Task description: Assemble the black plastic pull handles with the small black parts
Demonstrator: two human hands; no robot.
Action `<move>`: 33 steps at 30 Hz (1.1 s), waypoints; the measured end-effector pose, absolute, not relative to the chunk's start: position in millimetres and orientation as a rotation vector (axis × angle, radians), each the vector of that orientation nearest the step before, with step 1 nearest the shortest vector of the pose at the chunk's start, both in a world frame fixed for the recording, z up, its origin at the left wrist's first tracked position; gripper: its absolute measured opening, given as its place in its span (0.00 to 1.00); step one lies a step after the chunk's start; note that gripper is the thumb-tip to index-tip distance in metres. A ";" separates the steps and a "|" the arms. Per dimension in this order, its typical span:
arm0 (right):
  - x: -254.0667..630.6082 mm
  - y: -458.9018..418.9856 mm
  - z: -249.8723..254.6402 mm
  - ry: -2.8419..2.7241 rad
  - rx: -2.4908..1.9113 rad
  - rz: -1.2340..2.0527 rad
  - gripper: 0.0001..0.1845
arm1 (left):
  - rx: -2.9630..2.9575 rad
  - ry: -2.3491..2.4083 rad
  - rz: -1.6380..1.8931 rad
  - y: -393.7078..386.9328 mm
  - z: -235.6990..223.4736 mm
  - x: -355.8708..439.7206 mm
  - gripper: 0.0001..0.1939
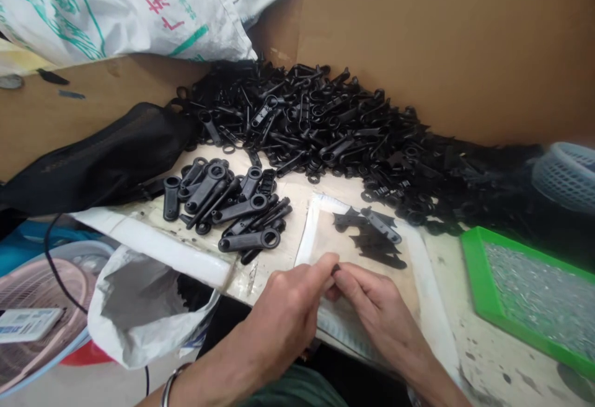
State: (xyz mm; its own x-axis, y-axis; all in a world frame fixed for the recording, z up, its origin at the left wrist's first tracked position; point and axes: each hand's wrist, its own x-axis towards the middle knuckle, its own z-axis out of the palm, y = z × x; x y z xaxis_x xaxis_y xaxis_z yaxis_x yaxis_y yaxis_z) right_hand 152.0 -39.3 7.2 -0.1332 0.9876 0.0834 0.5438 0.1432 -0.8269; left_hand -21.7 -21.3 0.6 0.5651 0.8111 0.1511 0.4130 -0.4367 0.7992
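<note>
My left hand [295, 298] and my right hand [372, 298] meet over the front of a white-edged work pad [320, 236]. Their fingers pinch a small black plastic part [335, 269], of which only a tip shows; the rest is hidden. Just beyond my fingertips, a black crank-shaped arm [382, 226] with a ring end and flat, jagged black pieces [379, 252] lie on the pad. To the left, a small heap of black ring-ended arms [246, 209] rests on the table.
A large pile of black plastic parts [302, 116] stands against cardboard walls [441, 41]. On the right are a green tray [481, 277] of small shiny pieces and a blue basket [564, 175]. An opened white sack [125, 314] and plastic baskets [83, 264] sit below the table's left edge.
</note>
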 end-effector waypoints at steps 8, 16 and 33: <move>254.6 -11.0 -8.7 -2.172 -1.751 -0.056 0.37 | 2.862 1.567 0.936 12.7 12.9 -70.5 0.22; 214.7 23.5 -11.0 -2.412 -1.890 -0.034 0.33 | 2.783 1.844 0.691 43.0 7.6 -73.4 0.20; 211.0 25.0 -9.8 -2.324 -1.806 -0.166 0.18 | 2.829 1.699 1.137 32.2 10.1 -64.1 0.12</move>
